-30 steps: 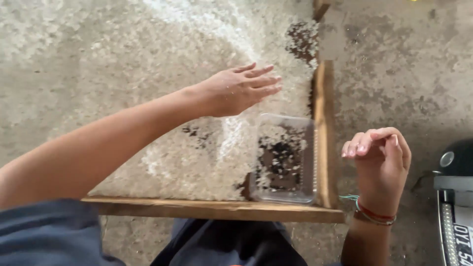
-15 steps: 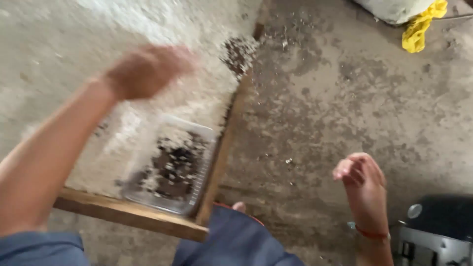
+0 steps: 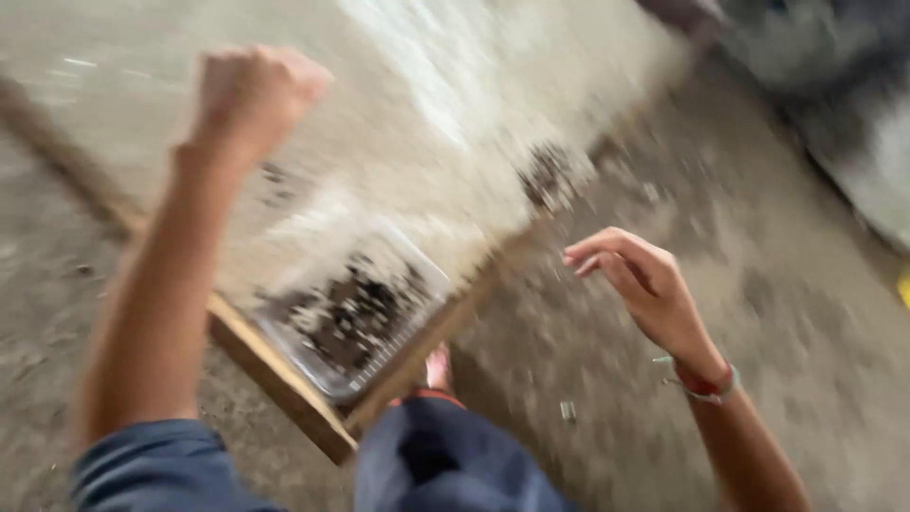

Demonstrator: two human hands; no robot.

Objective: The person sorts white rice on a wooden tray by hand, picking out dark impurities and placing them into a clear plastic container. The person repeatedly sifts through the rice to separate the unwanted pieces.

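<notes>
**Fist raised over a framed tray of pale grain**

The left hand is seen at the left, curled into a closed fist above the pale grain spread inside a wooden frame; whether anything is held inside it cannot be told through the blur. A clear plastic container, rectangular and filled with dark bits, is set in the frame's near corner. At the right, the right hand is held open and empty, fingers loosely bent, above the concrete floor.

rough grey concrete floor, dark specks scattered, wooden frame on ground, blurred daylight, no walls visible
</notes>
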